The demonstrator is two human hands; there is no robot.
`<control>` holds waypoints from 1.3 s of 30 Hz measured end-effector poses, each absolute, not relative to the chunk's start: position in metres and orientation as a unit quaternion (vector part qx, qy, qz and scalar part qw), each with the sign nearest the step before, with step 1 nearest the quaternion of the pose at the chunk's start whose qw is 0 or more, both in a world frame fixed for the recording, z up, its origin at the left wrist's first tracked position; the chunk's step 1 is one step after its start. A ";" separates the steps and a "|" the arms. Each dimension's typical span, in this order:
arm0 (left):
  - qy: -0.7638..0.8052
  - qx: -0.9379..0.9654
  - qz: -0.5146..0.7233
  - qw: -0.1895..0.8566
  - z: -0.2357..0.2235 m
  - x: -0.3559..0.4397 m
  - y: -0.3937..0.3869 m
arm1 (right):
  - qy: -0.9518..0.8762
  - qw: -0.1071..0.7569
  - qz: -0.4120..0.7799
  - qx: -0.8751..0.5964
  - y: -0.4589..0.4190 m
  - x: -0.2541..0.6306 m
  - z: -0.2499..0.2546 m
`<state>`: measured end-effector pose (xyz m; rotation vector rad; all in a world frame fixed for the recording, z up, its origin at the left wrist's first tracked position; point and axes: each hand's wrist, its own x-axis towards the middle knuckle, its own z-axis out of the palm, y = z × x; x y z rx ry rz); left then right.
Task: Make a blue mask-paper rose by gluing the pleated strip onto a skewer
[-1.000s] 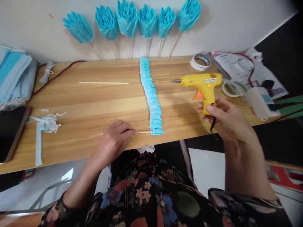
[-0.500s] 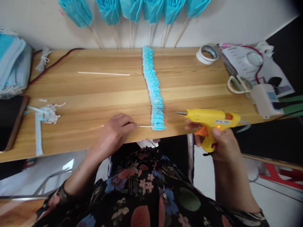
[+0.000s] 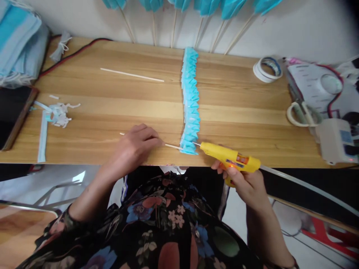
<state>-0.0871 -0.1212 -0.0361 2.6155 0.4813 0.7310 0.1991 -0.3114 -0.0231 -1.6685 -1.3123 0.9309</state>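
Note:
My left hand (image 3: 140, 145) is closed around a thin wooden stick (image 3: 172, 146). The stick's right tip rests at the near end of a long pleated blue strip (image 3: 191, 101), which runs across the table from the wall side to the front edge. My right hand (image 3: 244, 183) grips a yellow hot glue gun (image 3: 221, 154) with its light glowing orange. The gun's metal nozzle points left and reaches the strip's near end, just right of the stick tip; whether it touches cannot be made out. A long translucent glue stick (image 3: 305, 186) trails from the gun's back.
Another wooden stick (image 3: 131, 74) lies farther back. On the left are stacked face masks (image 3: 19, 41), a phone (image 3: 14, 116) and paper scraps (image 3: 60, 114). On the right sit a tape roll (image 3: 266, 71), scissors (image 3: 303, 112) and a white power box (image 3: 336, 142). Blue flowers on sticks (image 3: 207, 7) lean against the wall.
My right hand has brought the glue gun left to the strip's near end. The left hand still holds the stick, now slightly tilted. The view has shifted a little.

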 end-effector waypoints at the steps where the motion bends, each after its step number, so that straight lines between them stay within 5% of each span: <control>1: 0.172 0.931 0.260 0.191 -0.036 -0.087 -0.121 | -0.531 0.386 0.357 -0.664 -0.312 0.200 -0.023; 39: 0.181 0.934 0.239 0.192 -0.028 -0.087 -0.122 | -0.595 0.318 0.235 -0.699 -0.306 0.206 -0.012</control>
